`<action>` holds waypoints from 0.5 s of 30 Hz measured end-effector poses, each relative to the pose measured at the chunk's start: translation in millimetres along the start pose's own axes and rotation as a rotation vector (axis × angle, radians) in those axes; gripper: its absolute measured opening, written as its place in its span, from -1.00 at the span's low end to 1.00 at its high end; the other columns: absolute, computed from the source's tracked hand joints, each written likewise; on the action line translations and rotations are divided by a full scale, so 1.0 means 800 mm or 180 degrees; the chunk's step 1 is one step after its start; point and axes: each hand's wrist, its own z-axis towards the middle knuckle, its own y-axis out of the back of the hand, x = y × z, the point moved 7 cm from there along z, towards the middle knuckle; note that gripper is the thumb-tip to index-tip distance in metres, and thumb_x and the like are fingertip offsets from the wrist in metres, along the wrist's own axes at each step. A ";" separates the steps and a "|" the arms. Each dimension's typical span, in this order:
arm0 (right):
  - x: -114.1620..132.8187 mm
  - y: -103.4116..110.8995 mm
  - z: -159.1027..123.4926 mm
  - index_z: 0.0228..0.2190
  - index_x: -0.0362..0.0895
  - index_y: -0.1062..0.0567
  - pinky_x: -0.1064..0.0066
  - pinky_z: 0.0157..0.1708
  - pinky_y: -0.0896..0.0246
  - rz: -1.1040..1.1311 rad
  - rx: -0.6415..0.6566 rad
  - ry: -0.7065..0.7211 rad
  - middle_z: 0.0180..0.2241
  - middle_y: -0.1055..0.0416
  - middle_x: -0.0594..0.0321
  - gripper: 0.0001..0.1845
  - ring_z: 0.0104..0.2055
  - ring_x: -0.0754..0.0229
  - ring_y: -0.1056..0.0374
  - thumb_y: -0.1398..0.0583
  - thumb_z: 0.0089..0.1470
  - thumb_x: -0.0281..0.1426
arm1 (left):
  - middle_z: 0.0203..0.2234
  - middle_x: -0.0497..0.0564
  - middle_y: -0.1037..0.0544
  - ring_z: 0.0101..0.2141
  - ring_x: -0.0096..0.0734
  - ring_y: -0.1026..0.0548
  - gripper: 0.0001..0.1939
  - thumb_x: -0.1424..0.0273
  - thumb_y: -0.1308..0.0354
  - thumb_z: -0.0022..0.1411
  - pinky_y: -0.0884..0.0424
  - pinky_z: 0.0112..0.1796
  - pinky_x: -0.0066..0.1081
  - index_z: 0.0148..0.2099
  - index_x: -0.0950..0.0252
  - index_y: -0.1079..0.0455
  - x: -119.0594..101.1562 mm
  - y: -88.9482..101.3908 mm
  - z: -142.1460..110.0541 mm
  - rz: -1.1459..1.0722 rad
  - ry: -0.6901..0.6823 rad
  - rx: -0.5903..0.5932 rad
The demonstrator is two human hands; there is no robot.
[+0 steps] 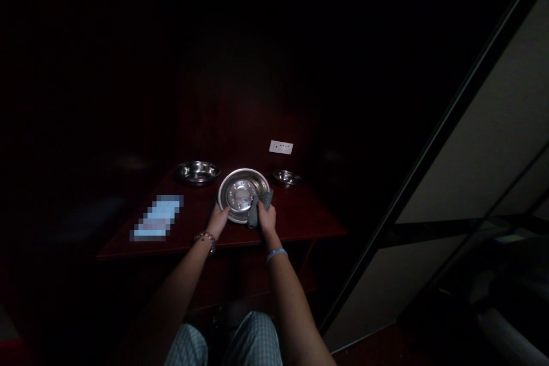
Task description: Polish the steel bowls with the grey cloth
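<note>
A shiny steel bowl (240,193) is tilted toward me above the front part of a dark red table (193,231). My left hand (219,220) grips its lower left rim, with the thumb over the edge. On the lower right side my right hand (266,217) is closed on a grey cloth (254,213), which lies over the bowl's rim and inner wall. Behind to the left stands a wide steel basin (198,172), and to the right a smaller steel bowl (286,177); neither is touched by a hand.
A blurred-out light rectangle (158,218) lies on the table's left side. A white socket plate (281,147) is on the back wall. To the right rises a pale panel (472,126) with a dark frame. My knees (253,340) are below the table's front edge.
</note>
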 end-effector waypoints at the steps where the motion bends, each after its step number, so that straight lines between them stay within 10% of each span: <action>1: 0.001 0.001 0.000 -0.38 -0.12 -0.67 0.36 -0.16 -0.41 -0.0011 -0.0011 0.0003 -0.25 -0.70 0.04 -0.72 -0.13 -0.04 -0.62 -0.21 0.16 -0.24 | 0.09 0.20 -0.66 0.23 -0.08 -0.53 -0.57 0.60 -0.24 0.14 -0.26 0.35 -0.14 0.07 0.30 -0.52 0.000 0.000 0.001 -0.0026 -0.0009 -0.0001; 15: 0.000 -0.002 -0.001 -0.36 -0.15 -0.68 0.37 -0.21 -0.40 -0.0081 0.0090 0.0064 -0.26 -0.70 0.00 -0.65 -0.14 -0.05 -0.62 -0.19 0.15 -0.19 | -0.20 0.10 -0.71 0.06 -0.05 -0.63 -0.70 0.50 -0.20 0.05 -0.43 0.22 -0.07 -0.12 0.28 -0.53 0.006 0.013 0.007 -0.0141 -0.0042 -0.0208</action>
